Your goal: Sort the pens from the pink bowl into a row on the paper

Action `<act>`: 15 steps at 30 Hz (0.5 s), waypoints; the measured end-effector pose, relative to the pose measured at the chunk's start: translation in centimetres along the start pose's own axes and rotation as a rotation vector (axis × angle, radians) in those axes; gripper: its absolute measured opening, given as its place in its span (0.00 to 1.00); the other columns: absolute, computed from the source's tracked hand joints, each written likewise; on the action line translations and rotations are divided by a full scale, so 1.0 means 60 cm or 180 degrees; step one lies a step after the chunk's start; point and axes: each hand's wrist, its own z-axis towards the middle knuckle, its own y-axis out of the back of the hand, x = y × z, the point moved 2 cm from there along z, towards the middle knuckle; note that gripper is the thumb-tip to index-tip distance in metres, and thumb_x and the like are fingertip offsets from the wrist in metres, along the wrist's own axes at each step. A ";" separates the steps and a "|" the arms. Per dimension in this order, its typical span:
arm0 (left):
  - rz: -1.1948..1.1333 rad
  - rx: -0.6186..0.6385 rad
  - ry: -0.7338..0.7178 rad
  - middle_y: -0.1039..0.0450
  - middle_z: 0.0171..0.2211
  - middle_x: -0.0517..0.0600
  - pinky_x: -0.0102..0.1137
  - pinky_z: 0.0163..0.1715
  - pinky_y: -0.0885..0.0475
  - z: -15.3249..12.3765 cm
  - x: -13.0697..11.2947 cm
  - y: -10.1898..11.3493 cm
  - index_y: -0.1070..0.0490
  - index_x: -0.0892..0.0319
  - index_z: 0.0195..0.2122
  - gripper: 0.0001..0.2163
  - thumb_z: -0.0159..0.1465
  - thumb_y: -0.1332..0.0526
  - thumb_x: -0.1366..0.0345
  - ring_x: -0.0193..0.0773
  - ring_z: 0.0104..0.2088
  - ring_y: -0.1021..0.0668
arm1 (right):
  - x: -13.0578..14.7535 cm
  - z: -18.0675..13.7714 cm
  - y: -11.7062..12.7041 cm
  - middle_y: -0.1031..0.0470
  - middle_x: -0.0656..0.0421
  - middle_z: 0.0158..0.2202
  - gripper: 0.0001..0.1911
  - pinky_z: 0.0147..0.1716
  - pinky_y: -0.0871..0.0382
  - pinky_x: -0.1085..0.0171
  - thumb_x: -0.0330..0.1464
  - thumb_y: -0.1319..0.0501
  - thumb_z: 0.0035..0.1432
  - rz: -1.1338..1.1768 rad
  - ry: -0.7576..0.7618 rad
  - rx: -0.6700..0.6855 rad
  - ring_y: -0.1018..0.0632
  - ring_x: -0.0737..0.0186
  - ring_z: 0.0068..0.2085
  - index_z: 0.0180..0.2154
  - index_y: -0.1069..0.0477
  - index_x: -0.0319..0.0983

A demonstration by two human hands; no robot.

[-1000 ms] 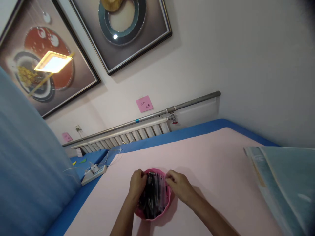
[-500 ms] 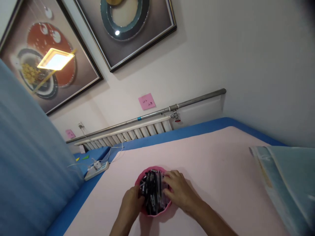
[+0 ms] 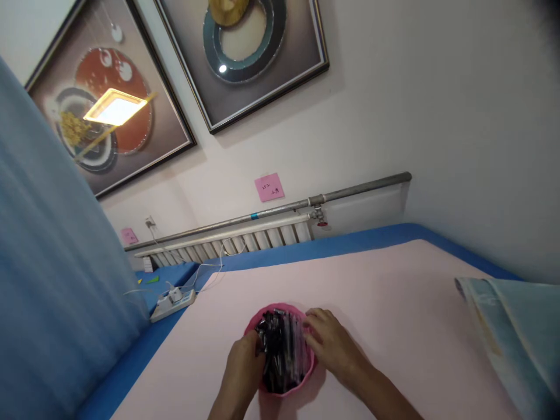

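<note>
A pink bowl (image 3: 262,318) sits on the pink table cover, filled with several black pens (image 3: 282,353) lying in a pile. My left hand (image 3: 242,364) rests at the bowl's left side, its fingers curled against the pens and the rim. On the right side, my right hand (image 3: 335,344) lies with its fingers bent over the rim and touching the pens. Whether either hand pinches a single pen is hidden.
The pink table cover (image 3: 394,303) has a blue border (image 3: 350,239). A white power strip (image 3: 172,303) with cables lies at the left. A light-blue folded cloth (image 3: 516,326) lies at the right. A radiator, a pipe and framed pictures line the wall.
The camera tilted slightly, shifting the scene down and right. My left hand slid from the bowl's far left rim to its near left side. My right hand stayed on the right rim.
</note>
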 end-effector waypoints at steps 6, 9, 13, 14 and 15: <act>-0.0170 -0.0067 -0.0062 0.23 0.28 0.49 0.27 0.30 0.37 -0.004 -0.028 -0.025 0.29 0.59 0.30 0.08 0.53 0.45 0.76 0.36 0.31 0.24 | -0.003 -0.001 -0.005 0.27 0.55 0.38 0.10 0.42 0.35 0.60 0.24 0.47 0.53 -0.0035 -0.0006 -0.0006 0.29 0.56 0.41 0.32 0.29 0.41; -0.0182 -0.0079 -0.0115 0.23 0.28 0.49 0.29 0.30 0.35 -0.004 -0.035 -0.029 0.29 0.59 0.29 0.06 0.56 0.44 0.72 0.38 0.31 0.23 | -0.006 -0.001 -0.007 0.28 0.55 0.38 0.10 0.43 0.35 0.60 0.24 0.47 0.53 -0.0013 -0.0028 -0.0012 0.29 0.56 0.41 0.32 0.30 0.41; -0.0161 -0.0189 -0.0177 0.23 0.37 0.54 0.32 0.38 0.32 -0.006 -0.024 -0.023 0.27 0.61 0.37 0.10 0.60 0.47 0.69 0.42 0.38 0.23 | -0.008 0.000 -0.007 0.28 0.55 0.37 0.11 0.42 0.35 0.60 0.23 0.48 0.53 0.0033 -0.0090 -0.0022 0.29 0.56 0.41 0.31 0.30 0.40; -0.0156 -0.0207 -0.0227 0.24 0.41 0.55 0.33 0.42 0.32 -0.006 -0.020 -0.024 0.27 0.61 0.40 0.11 0.59 0.46 0.69 0.42 0.42 0.24 | -0.008 0.001 -0.006 0.28 0.55 0.36 0.11 0.42 0.35 0.60 0.22 0.48 0.53 0.0045 -0.0110 -0.0033 0.29 0.56 0.40 0.30 0.30 0.40; -0.0146 -0.0226 -0.0321 0.25 0.45 0.56 0.34 0.46 0.33 -0.006 -0.018 -0.028 0.27 0.62 0.43 0.13 0.58 0.46 0.69 0.43 0.46 0.25 | -0.007 0.001 -0.006 0.28 0.55 0.36 0.11 0.42 0.35 0.60 0.22 0.49 0.53 0.0059 -0.0129 -0.0046 0.29 0.56 0.40 0.30 0.30 0.40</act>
